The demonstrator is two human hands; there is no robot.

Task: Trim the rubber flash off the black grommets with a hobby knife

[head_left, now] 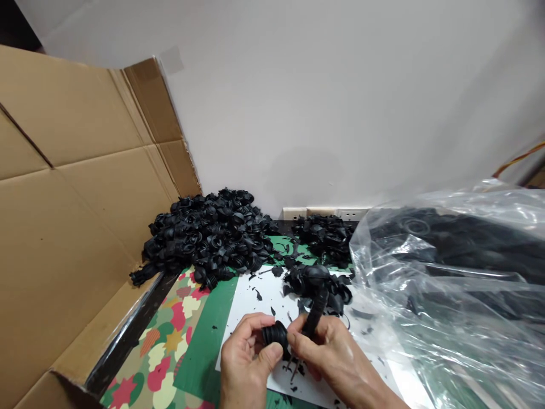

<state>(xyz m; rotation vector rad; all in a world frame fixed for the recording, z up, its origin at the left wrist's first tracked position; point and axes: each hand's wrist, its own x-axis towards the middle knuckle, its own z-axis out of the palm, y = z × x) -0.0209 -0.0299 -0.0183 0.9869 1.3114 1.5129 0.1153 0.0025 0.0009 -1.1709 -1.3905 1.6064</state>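
My left hand point(249, 360) is closed around a black ribbed rubber bellows point(276, 336), thumb in front and fingers behind. My right hand point(330, 349) is closed on a black-handled tool point(315, 312). Its handle rises up and away from the palm, and thin metal prongs show below the fingers. The tool's exact kind is unclear. My right thumb and forefinger meet the bellows' right end. Beneath both hands lies a white sheet point(244, 295) dotted with black rubber scraps. Just beyond them sits a small heap of black rubber trimmings point(298, 281).
At the back left, a large pile of black rubber bellows point(213, 233) leans toward a cardboard panel point(97, 187). Another heap of black scraps point(326, 233) lies by the wall sockets point(352, 215). A clear plastic bag point(426, 284) holding black parts fills the right side.
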